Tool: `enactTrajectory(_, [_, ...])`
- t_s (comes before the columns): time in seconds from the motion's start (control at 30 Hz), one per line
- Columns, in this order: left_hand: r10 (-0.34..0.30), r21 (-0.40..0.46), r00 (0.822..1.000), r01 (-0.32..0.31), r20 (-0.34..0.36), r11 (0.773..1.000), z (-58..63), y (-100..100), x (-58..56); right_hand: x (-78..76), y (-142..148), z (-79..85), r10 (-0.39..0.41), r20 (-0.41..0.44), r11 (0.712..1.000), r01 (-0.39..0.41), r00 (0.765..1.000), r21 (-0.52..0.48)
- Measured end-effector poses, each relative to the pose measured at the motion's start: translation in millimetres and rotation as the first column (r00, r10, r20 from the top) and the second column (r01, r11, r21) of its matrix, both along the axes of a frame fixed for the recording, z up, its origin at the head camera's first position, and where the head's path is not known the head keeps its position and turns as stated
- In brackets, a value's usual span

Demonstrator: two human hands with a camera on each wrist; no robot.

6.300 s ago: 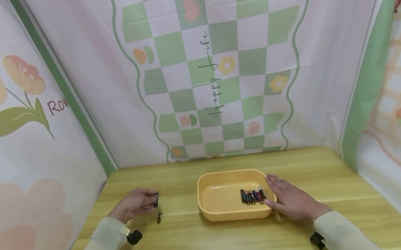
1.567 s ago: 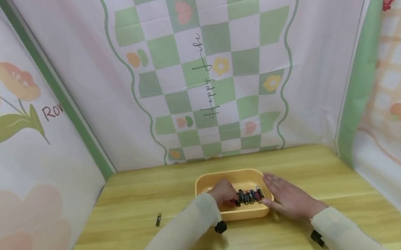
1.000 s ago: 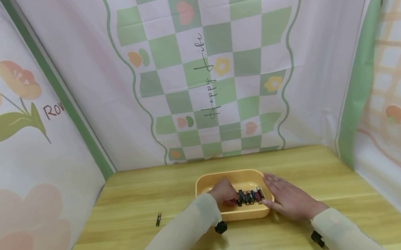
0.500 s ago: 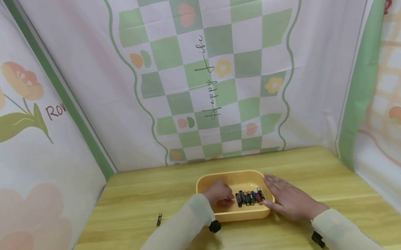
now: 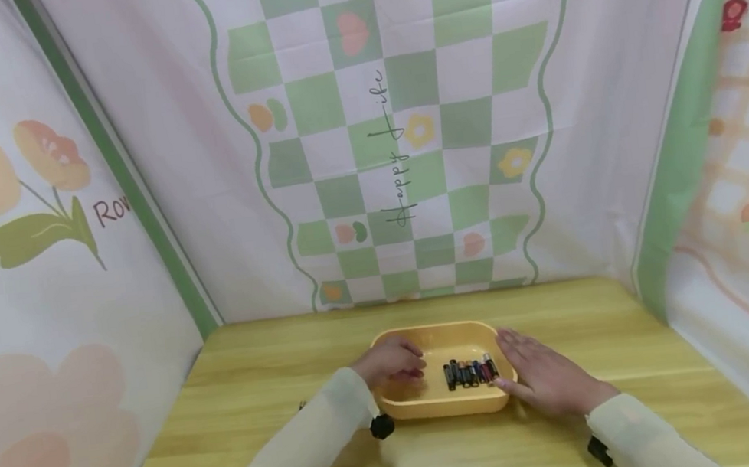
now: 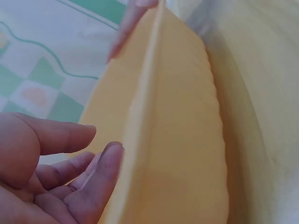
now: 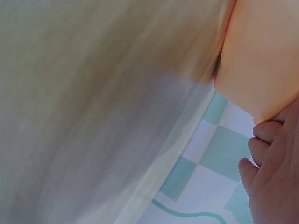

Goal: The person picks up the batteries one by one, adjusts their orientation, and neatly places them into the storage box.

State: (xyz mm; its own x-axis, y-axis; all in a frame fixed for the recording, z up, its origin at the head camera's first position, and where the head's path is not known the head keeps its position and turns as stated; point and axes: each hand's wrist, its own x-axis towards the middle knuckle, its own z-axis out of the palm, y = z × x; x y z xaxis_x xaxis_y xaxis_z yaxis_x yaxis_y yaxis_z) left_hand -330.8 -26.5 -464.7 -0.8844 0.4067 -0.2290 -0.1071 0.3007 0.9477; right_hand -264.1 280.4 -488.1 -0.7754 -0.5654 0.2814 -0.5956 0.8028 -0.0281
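My left hand point(image 5: 394, 361) is over the left end of a yellow plastic tray point(image 5: 446, 408), thumb and fingers apart. Nothing lies between them in the left wrist view, where the tray's wall point(image 6: 182, 116) runs beside the fingertips. Several small batteries point(image 5: 468, 373), mostly black, lie side by side in a row in the tray's right half. At the right end, my right hand point(image 5: 546, 372) rests against the rim with its fingers extended and its thumb by the front corner. One more battery point(image 5: 302, 405) lies on the table, mostly hidden behind my left sleeve.
The tray stands on a wood-grain table point(image 5: 510, 449). A patterned cloth point(image 5: 406, 145) hangs along the table's back edge, with further cloths at left and right.
My left hand carried a battery from the table into the tray and let it go at the row's left end. It has since drawn back leftward. The right hand has stayed at the rim.
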Motion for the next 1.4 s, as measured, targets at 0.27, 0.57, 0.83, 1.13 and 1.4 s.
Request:
enactTrajectory(0.27, [-0.021,0.052,1.0,0.02,0.006,0.998,17.1,-18.8,8.2,0.6,1.2,-3.6,-0.002,-0.017,1.0,0.002,1.0,-0.02])
enactTrajectory(0.57, [0.005,0.086,1.0,-0.006,0.016,0.996,22.7,-45.4,10.8,-0.1,2.1,-3.0,-0.007,-0.004,1.0,0.007,1.0,-0.014])
enactTrajectory(0.83, [0.01,0.084,1.0,-0.011,0.015,0.996,24.2,-74.9,14.4,-1.5,2.1,-4.5,-0.004,-0.02,1.0,0.004,1.0,-0.018])
enactTrajectory(1.13, [0.041,0.019,0.999,-0.041,-0.001,0.999,19.1,-119.4,20.8,-0.2,1.7,-2.4,-0.016,0.013,1.0,0.016,1.0,0.0])
enactTrajectory(1.4, [0.087,0.016,0.996,-0.088,0.03,0.996,18.1,-154.3,29.3,-0.3,0.7,-1.0,-0.02,0.016,1.0,0.019,1.0,0.008])
